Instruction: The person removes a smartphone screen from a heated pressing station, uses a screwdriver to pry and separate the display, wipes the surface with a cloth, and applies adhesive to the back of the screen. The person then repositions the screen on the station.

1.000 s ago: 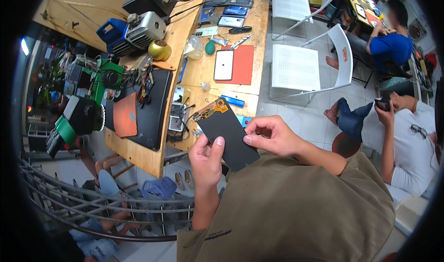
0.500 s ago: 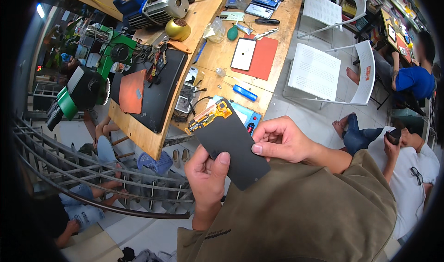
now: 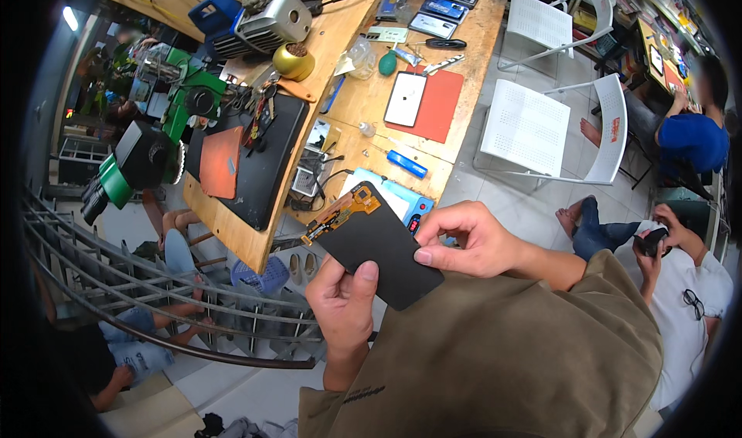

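Observation:
A black phone display panel (image 3: 379, 256) is held tilted in front of my chest, its dark back turned up. An orange-gold flex cable (image 3: 345, 214) runs along its far end. My left hand (image 3: 344, 303) grips the panel's left side, thumb lying on the dark back. At the right edge, my right hand (image 3: 471, 245) has thumb and fingertips pinched together; the panel's rim is between or against them. Partly hidden behind the panel sits a light-blue device (image 3: 420, 206) with a red readout. Just beyond it lies a blue-handled screwdriver (image 3: 407, 164).
On the wooden bench (image 3: 357, 156), a white-faced phone (image 3: 406, 100) rests on a red mat (image 3: 444, 106), near a green air blower (image 3: 387, 62). A green microscope (image 3: 139, 156) stands left. White folding chairs (image 3: 525, 125) are right; a seated person in white (image 3: 680, 283) is close by.
The panel has shifted slightly left and its tilt has altered a little, both hands moving with it. At the right, the seated person in white has raised a hand to a dark object.

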Action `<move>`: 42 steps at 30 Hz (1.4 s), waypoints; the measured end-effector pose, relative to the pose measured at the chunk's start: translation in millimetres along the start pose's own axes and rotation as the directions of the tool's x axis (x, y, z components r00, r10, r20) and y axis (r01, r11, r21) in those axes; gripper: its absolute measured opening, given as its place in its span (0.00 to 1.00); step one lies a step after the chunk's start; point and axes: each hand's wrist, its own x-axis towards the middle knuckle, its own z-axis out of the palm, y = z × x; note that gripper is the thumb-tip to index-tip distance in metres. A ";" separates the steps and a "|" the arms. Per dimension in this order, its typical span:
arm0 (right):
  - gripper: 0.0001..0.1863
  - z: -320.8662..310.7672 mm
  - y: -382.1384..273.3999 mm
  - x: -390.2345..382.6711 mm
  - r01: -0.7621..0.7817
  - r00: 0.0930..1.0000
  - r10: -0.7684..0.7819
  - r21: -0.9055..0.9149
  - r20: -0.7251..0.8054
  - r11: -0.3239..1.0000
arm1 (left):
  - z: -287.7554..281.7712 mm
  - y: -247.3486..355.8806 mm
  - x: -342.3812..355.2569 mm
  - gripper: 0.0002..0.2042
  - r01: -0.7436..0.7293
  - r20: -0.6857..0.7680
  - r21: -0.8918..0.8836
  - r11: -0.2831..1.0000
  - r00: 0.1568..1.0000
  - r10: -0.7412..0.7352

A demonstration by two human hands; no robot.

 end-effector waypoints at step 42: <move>0.26 -15.1 -1.3 24.4 0.014 0.999 -0.025 0.345 0.028 0.938 | -26.1 -7.7 68.8 0.10 -0.672 0.550 0.723 -0.160 0.419 0.723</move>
